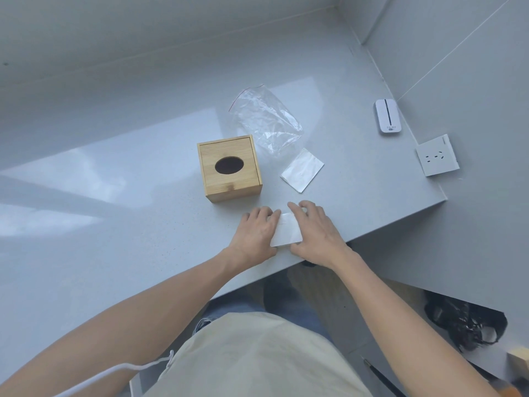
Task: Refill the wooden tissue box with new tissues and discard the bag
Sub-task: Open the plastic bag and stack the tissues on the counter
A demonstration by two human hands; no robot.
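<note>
Hands were both on one thing: the left hand (256, 233) and the right hand (317, 233) grasped a white folded stack of tissues (287, 230) by its two sides, near the front edge of the grey countertop (143, 224). Just behind stood the square wooden tissue box (230, 170), its oval hole dark. A second white stack (302, 170) lay beside it, and the crumpled clear plastic bag (266, 118) lay farther back. I judged the tissues were being squared for loading; next the box must be opened.

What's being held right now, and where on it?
The white tissue stack, lying on the counter: left hand on its left edge, right hand on its right. Grip or mere press cannot be told.
</note>
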